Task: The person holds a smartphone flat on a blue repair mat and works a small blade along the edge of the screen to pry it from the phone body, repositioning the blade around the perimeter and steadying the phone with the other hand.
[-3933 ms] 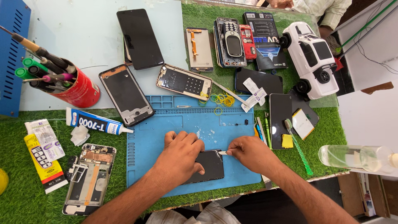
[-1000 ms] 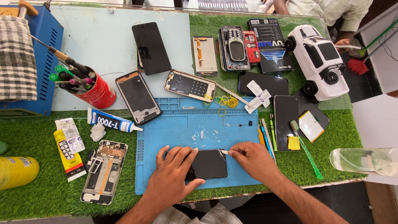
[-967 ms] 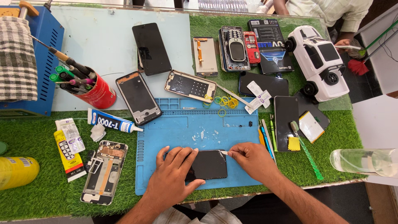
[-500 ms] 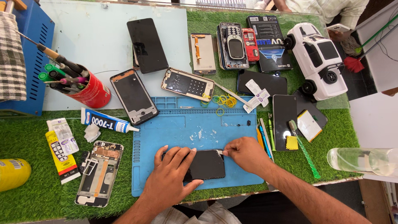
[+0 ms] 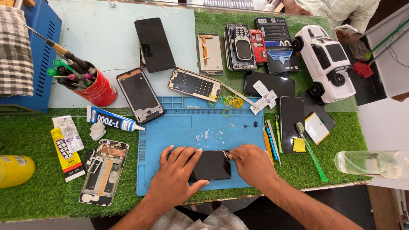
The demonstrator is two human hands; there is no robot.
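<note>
I see a yellow packet and a white-and-blue glue tube left of the blue mat. My left hand is spread on the black phone; my right hand still pinches its right edge, as before.

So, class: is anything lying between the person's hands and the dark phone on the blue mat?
Nothing visible. The left hand rests flat on the dark phone, and the right hand touches its upper right corner. Only white scraps lie on the blue mat, above the phone and clear of both hands.
</note>
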